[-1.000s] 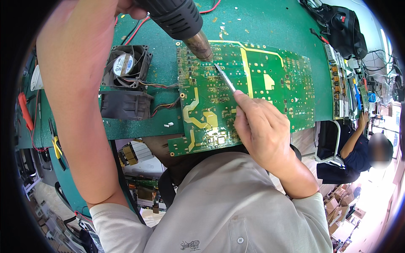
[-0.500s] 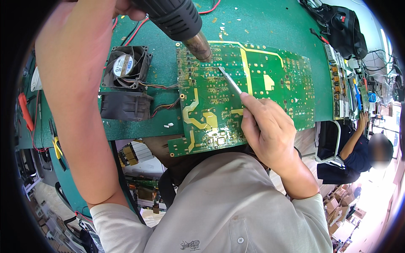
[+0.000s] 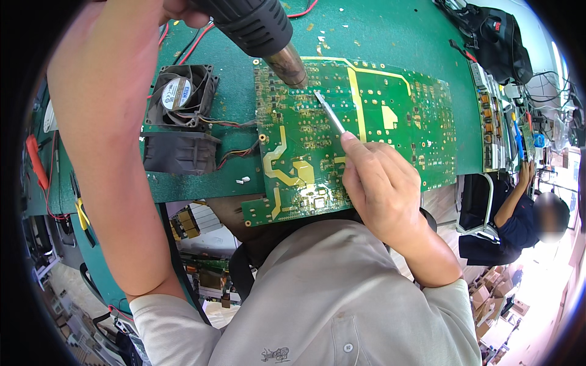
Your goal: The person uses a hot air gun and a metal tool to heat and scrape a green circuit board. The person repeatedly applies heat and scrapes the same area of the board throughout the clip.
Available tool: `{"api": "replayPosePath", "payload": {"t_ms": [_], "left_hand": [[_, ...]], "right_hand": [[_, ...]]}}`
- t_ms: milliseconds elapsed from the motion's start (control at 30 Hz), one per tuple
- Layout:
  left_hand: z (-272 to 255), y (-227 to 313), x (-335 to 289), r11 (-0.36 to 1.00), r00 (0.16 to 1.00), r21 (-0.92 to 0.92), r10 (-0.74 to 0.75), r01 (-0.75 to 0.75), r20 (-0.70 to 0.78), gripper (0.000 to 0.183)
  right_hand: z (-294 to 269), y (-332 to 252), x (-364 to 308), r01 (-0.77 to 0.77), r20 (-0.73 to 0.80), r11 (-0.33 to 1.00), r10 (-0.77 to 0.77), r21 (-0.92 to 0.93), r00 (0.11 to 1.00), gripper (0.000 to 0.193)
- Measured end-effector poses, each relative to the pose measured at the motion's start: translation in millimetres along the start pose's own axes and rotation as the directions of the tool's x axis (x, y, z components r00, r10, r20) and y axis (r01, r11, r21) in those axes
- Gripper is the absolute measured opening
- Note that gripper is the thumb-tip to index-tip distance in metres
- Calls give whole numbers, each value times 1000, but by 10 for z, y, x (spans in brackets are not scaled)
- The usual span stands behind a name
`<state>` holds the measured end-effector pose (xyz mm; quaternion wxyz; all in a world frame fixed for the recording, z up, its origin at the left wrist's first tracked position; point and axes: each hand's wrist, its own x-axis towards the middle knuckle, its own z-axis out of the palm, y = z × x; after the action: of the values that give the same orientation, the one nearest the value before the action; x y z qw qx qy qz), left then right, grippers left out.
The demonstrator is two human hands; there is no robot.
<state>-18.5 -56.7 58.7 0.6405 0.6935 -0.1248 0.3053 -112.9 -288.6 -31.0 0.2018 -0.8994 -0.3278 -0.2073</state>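
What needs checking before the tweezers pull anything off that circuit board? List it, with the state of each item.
1. Heat gun gripped in left hand: ok.
2. Nozzle aimed at circuit board near the top left corner: ok.
3. Tweezers held in right hand: ok.
4. Tweezer tips close to the nozzle: ok.
5. Solder molten: cannot tell.
6. Board fully on the green mat: not ok, its near edge overhangs.

Circuit board (image 3: 366,128) lies flat on the counter (image 3: 378,30), near edge hanging off it; fan (image 3: 179,94) sits just left of the board; heat gun (image 3: 259,30) nozzle over the board's far left corner; tweezers (image 3: 329,113) tip right of the nozzle.
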Motion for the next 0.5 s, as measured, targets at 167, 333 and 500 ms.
{"api": "replayPosePath", "payload": {"t_ms": [167,333,500], "left_hand": [[2,-16,5,1000,1000,-1,1,-1,3,34],[-5,-17,0,1000,1000,-2,2,-2,3,34],[-11,-29,1,1000,1000,-2,4,-4,6,34]], "right_hand": [[7,8,-5,9,-20,1000,-9,-14,1000,49],[-28,-21,10,-38,-35,999,39,15,999,47],[-102,-29,-20,-146,-24,986,148,79,989,36]]}}
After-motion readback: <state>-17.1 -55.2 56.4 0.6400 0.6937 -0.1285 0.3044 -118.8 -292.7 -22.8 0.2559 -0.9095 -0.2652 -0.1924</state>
